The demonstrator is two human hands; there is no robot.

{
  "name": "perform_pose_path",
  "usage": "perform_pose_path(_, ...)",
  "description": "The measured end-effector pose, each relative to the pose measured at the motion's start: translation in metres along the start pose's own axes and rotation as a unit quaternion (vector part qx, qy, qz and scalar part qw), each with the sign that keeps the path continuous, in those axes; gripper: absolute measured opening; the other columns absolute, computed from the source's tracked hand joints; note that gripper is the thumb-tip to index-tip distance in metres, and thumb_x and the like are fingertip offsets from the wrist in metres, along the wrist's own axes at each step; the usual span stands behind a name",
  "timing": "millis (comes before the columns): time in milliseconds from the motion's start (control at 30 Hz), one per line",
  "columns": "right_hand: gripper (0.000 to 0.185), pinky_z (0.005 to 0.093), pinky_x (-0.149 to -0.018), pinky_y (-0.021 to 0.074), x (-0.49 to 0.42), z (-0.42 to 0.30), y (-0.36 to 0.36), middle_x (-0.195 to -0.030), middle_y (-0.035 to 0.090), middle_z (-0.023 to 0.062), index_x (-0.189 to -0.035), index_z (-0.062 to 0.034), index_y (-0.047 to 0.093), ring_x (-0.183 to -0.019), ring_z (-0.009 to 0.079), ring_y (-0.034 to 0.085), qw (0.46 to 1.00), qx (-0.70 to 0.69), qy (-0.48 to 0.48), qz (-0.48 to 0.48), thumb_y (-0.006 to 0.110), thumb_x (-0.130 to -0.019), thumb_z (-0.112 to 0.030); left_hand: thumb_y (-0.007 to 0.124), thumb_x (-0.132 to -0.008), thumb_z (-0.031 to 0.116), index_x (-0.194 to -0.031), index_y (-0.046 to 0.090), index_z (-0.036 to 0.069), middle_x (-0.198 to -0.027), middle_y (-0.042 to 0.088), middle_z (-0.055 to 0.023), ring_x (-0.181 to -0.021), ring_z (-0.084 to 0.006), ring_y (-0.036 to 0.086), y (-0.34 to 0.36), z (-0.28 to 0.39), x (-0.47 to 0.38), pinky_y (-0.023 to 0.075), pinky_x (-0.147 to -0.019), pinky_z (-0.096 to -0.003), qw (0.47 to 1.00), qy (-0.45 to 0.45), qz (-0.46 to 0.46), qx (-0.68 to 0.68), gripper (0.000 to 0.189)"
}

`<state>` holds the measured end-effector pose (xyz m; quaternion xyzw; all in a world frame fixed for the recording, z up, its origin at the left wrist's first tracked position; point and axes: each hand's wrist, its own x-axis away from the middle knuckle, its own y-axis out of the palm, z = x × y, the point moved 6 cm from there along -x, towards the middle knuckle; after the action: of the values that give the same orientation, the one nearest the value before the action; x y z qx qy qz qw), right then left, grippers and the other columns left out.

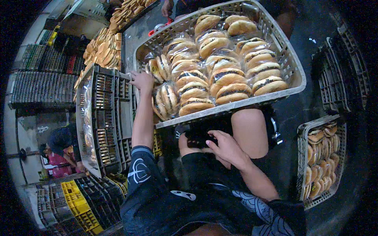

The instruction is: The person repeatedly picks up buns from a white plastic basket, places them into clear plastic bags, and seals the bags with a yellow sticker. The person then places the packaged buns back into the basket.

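Note:
Before me a pale plastic crate (295,87) with perforated walls stands tilted above my knees. Rows of filled buns (231,93), most in clear plastic bags, fill much of it, with a dark filling showing at their split sides. At the crate's left wall is my left hand (143,81), over the rim and beside the bagged buns (159,67) at that end. Whether its fingers grip anything is hidden. My right hand (226,147) hovers over my lap, below the crate's near edge, with fingers apart and nothing in it.
Left of the crate, a grey slatted crate (103,124) stands on edge. Loose buns (104,51) are heaped on a surface beyond. Another crate of bagged buns (322,162) sits at right. Stacked crates (44,88) line the left. A person (63,150) bends over there; another person's hand (167,8) shows at top.

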<state>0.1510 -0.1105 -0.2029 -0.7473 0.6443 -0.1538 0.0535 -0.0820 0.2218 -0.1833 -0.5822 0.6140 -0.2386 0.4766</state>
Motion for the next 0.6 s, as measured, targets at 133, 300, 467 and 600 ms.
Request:
perform_pose_path(133, 0.037, 0.0376, -0.084, 0.0428, 0.002, -0.001, 0.003, -0.105, 0.055, 0.0214, -0.108, 0.0034, 0.051, -0.096, 0.0344, 0.054, 1.000, -0.019, -0.013, -0.004, 0.055, -0.081, -0.021, 0.050, -0.084, 0.035, -0.096, 0.062, 0.003, -0.114, 0.050, -0.0174, -0.110, -0.0255, 0.046, -0.008, -0.019, -0.001, 0.0383, -0.085, -0.0464, 0.979, 0.020, 0.100, 0.176, 0.037)
perform_pose_path(300, 0.045, 0.0354, -0.089, 0.0396, -0.007, -0.028, -0.033, -0.110, 0.054, 0.0191, -0.114, 0.0029, 0.047, -0.103, 0.0298, 0.052, 0.984, -0.139, -0.100, 0.045, 0.054, -0.083, -0.029, 0.051, -0.086, 0.014, -0.091, 0.054, -0.003, -0.088, 0.056, -0.0069, -0.077, -0.0124, 0.053, -0.113, -0.026, 0.118, 0.0453, -0.068, -0.0254, 0.569, -0.028, -0.037, 0.821, 0.018)
perform_pose_path(467, 0.043, 0.0338, -0.090, 0.0399, 0.019, -0.049, -0.039, -0.108, 0.056, 0.0177, -0.118, 0.0035, 0.045, -0.101, 0.0275, 0.054, 0.955, -0.241, -0.113, 0.130, 0.051, -0.086, -0.024, 0.067, -0.075, 0.020, -0.119, 0.042, -0.001, -0.102, 0.055, -0.0093, -0.095, -0.0182, 0.053, -0.132, -0.020, 0.297, 0.0426, -0.084, -0.0317, 0.417, 0.075, -0.172, 0.889, 0.056)
perform_pose_path(600, 0.030, 0.0335, -0.085, 0.0431, 0.063, -0.044, -0.030, -0.099, 0.060, 0.0149, -0.106, 0.0009, 0.055, -0.090, 0.0270, 0.057, 0.970, -0.033, -0.175, 0.166, 0.055, -0.083, -0.019, 0.078, -0.062, 0.015, -0.125, 0.036, 0.000, -0.115, 0.049, -0.0112, -0.110, -0.0203, 0.046, -0.146, -0.018, 0.335, 0.0355, -0.095, -0.0328, 0.336, 0.101, -0.278, 0.895, 0.076)
